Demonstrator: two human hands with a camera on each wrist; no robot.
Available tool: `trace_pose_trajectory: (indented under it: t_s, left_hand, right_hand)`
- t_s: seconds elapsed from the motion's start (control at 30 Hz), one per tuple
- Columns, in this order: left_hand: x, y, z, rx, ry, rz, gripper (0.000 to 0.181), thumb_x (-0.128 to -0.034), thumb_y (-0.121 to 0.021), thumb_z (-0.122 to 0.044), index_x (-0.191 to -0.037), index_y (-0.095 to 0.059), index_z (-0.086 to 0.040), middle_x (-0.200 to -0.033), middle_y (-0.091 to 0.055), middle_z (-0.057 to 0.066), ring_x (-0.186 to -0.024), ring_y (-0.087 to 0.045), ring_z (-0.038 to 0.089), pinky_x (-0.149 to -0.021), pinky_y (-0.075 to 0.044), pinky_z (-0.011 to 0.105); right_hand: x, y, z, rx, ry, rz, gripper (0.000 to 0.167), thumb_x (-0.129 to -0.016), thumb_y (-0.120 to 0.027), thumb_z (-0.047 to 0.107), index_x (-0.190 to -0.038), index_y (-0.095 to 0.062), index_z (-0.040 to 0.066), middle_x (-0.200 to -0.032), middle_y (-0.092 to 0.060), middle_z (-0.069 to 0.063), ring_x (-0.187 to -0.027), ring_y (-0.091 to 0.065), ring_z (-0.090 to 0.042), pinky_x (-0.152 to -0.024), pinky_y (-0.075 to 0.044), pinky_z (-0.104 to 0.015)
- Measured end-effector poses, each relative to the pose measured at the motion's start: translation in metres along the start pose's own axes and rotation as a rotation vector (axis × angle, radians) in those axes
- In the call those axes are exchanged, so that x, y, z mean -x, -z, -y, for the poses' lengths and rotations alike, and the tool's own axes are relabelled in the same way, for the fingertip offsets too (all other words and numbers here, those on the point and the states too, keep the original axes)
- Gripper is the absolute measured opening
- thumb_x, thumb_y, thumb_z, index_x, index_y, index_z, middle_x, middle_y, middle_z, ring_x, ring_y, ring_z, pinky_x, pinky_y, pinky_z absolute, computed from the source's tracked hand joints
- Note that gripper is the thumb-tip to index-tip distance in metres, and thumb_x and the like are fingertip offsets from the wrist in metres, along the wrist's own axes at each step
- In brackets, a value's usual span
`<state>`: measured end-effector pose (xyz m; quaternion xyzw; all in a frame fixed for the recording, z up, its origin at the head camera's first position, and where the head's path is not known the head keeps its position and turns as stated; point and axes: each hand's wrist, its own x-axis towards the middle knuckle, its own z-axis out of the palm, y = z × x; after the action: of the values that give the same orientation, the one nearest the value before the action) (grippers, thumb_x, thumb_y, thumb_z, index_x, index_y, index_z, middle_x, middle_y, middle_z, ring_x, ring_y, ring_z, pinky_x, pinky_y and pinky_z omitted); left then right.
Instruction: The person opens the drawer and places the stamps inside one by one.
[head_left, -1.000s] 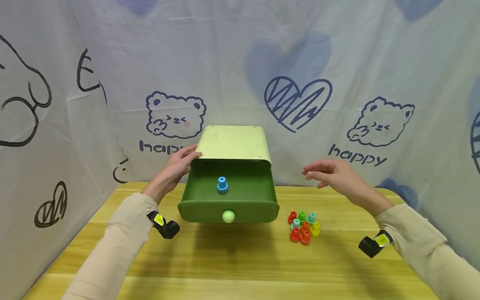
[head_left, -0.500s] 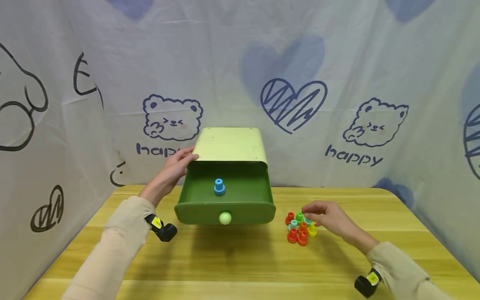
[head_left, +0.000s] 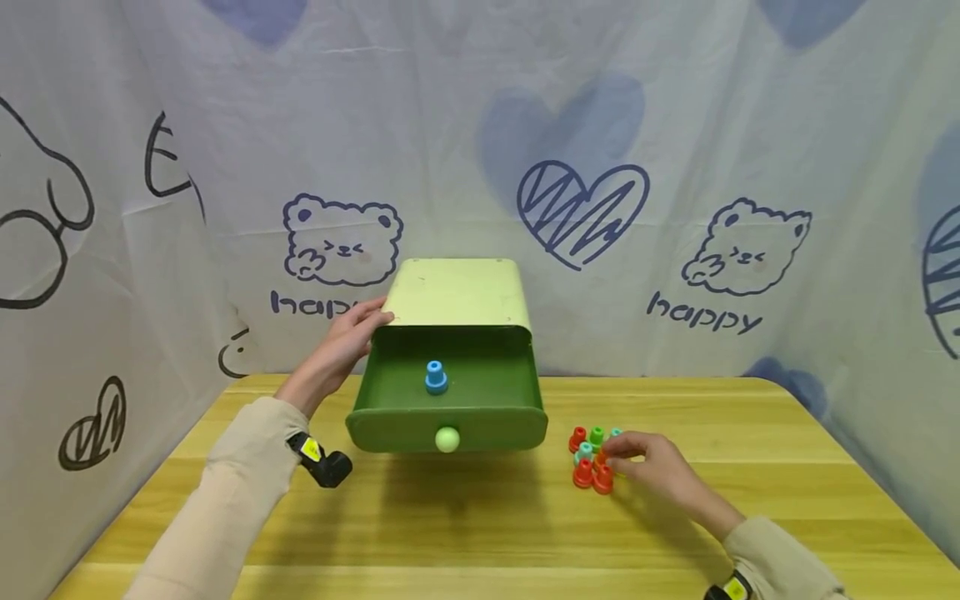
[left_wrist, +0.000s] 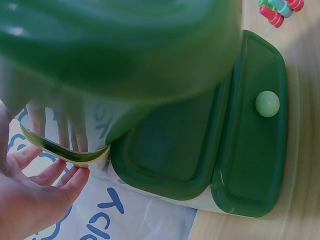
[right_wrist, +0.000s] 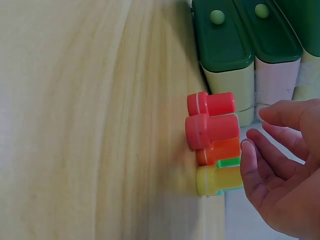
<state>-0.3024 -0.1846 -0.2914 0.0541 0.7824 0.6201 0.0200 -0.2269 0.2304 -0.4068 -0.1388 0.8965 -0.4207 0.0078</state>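
Note:
A small drawer cabinet (head_left: 457, 292) with a pale yellow-green top has its green top drawer (head_left: 498, 431) pulled out. Inside that drawer stands a blue stepped peg (head_left: 435, 379). My left hand (head_left: 337, 346) rests against the cabinet's upper left side, fingers extended and thumb near the top's front corner. Over a cluster of coloured pegs my right hand (head_left: 660, 471) hovers with bent, parted fingers. In the right wrist view its fingertips are apart, close to a red peg (right_wrist: 215, 131), an orange peg (right_wrist: 220, 150) and a yellow peg (right_wrist: 220, 181). The hand partly hides the cluster in the head view.
Lower drawers with round pale knobs (right_wrist: 217, 17) are closed beneath the pulled-out one. The cabinet stands toward the back of a wooden table (head_left: 465, 533). A white printed curtain (head_left: 450, 125) hangs behind and along the sides.
My right hand has come down from the air at the right to the peg cluster, moving toward me. My left hand stays on the cabinet. The head view has shifted slightly.

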Motion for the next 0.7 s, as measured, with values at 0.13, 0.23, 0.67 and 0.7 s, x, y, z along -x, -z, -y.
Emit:
trace_pose_trajectory:
  t_s: [0.13, 0.23, 0.67, 0.7]
  left_hand:
    - [0.0, 0.0, 0.004, -0.006, 0.009, 0.003, 0.065, -0.0983, -0.052, -0.028, -0.153, -0.025, -0.007, -0.15, -0.031, 0.02, -0.138, -0.028, 0.033, -0.112, -0.022, 0.051]
    - [0.0, 0.001, 0.004, -0.019, 0.002, 0.001, 0.064, -0.0987, -0.052, -0.029, -0.153, -0.025, -0.007, -0.152, -0.029, 0.02, -0.138, -0.028, 0.034, -0.112, -0.023, 0.051]
    - [0.001, 0.001, 0.0, -0.037, -0.003, 0.003, 0.065, -0.0989, -0.052, -0.03, -0.153, -0.024, -0.009, -0.153, -0.027, 0.019, -0.14, -0.025, 0.034, -0.112, -0.022, 0.052]
    - [0.001, 0.001, 0.001, -0.037, -0.004, 0.003, 0.065, -0.0989, -0.052, -0.03, -0.153, -0.024, -0.009, -0.153, -0.027, 0.019, -0.14, -0.026, 0.034, -0.112, -0.023, 0.052]
  right_hand:
    - [0.003, -0.004, -0.003, -0.011, -0.025, 0.004, 0.02, -0.085, -0.069, 0.001, -0.104, -0.07, -0.003, -0.098, -0.07, -0.01, -0.093, -0.063, -0.026, -0.075, -0.053, -0.034]
    - [0.004, -0.007, -0.005, -0.01, -0.038, 0.009, 0.021, -0.084, -0.07, 0.001, -0.105, -0.07, -0.002, -0.097, -0.069, -0.008, -0.092, -0.063, -0.024, -0.076, -0.053, -0.036]
    - [0.006, -0.015, -0.009, -0.021, -0.102, 0.018, 0.026, -0.082, -0.071, -0.001, -0.108, -0.07, -0.002, -0.101, -0.068, -0.009, -0.095, -0.062, -0.027, -0.066, -0.055, -0.029]
    - [0.006, -0.016, -0.009, -0.022, -0.097, 0.014, 0.026, -0.081, -0.071, -0.002, -0.108, -0.069, -0.002, -0.101, -0.068, -0.009, -0.094, -0.062, -0.028, -0.066, -0.055, -0.028]
